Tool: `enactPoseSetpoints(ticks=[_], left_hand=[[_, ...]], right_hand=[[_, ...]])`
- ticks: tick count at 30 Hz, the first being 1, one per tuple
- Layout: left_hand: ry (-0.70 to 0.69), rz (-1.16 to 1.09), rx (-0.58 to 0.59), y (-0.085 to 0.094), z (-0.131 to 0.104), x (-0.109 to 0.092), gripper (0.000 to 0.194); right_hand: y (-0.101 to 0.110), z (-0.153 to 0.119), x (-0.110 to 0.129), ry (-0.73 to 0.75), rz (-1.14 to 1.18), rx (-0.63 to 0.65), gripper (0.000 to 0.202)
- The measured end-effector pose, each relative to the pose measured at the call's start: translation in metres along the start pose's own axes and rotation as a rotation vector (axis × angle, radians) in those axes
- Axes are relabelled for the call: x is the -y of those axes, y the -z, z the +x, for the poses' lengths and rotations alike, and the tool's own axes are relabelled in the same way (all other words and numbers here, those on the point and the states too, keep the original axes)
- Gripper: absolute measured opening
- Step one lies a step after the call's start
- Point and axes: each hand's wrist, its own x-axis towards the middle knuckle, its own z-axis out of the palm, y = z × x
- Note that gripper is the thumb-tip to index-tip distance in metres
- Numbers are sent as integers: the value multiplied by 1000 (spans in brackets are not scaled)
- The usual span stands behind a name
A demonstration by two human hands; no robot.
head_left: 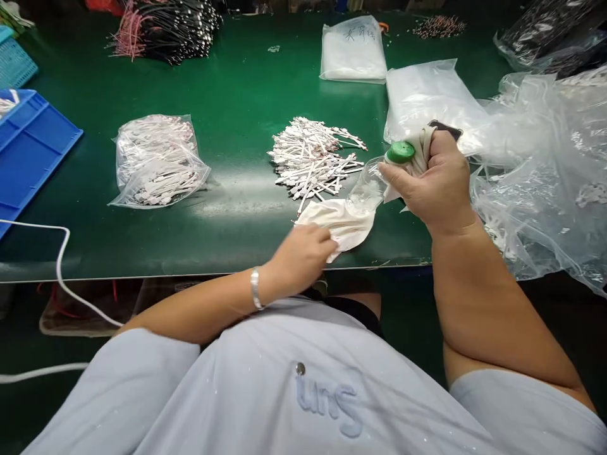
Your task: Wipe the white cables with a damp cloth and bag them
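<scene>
My left hand (303, 256), with a silver bracelet at its wrist, is closed on the near edge of a white cloth (348, 218) lying at the front of the green table. My right hand (439, 180) is raised over the table to the right, its fingers wrapped round a bunched pale cloth (421, 150). Against its thumb side is a round green cap (399, 152). Between that cap and the white cloth is a clear, bottle-like plastic piece (367, 186); whether it joins the cap I cannot tell. Just behind lies a loose pile of short white cables (313, 155).
A clear bag of white cables (159, 161) lies on the left, near a blue crate (33, 145). Plastic bags (535, 145) crowd the right side. Farther back are bundled black cables (173, 28) and a stack of clear bags (355, 54). A white cord (61, 253) hangs over the front edge.
</scene>
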Motion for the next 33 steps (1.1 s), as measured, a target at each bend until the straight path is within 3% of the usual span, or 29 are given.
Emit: enactPoseSetpoints(ticks=[3,5,6,8,9,10,11,13,17,25,27,31,33], left_hand=[[234,-77,-149,3,-28,34,17],[293,-138,-195,0,-40,44,17],[301,-152,-209,-2,-44,46,18],[295,-137,-226,-7,-48,43,19],[290,-111,-232,-10,-48,41,20],[285,-79,-233,-12,-47,38,20],[282,-47,-231,-15,-46,35,21],[281,-2,-215,-18,-43,31,22],[285,-10,-187,-21,-41,31,23],[305,-117,-170,-22,-42,38,22],[307,-143,-171,-22,-42,39,22],[310,-174,-185,-23,-42,40,21],[313,-178,-186,-23,-41,40,21]], right_hand=[[13,-11,6,-21,-24,-148,39],[17,-24,15,13,-8,-318,28],[17,-32,21,55,7,-342,23],[7,-50,33,215,50,-188,15],[-1,-60,39,336,76,15,12],[-12,-70,43,386,63,260,13],[-23,-79,46,391,1,415,18],[-45,-95,48,412,-146,550,23],[-66,-109,41,511,-326,573,25],[-46,-86,34,844,-345,714,28],[-45,-87,33,815,-338,689,27],[-53,-98,37,578,-352,580,26],[-58,-103,39,554,-373,579,26]])
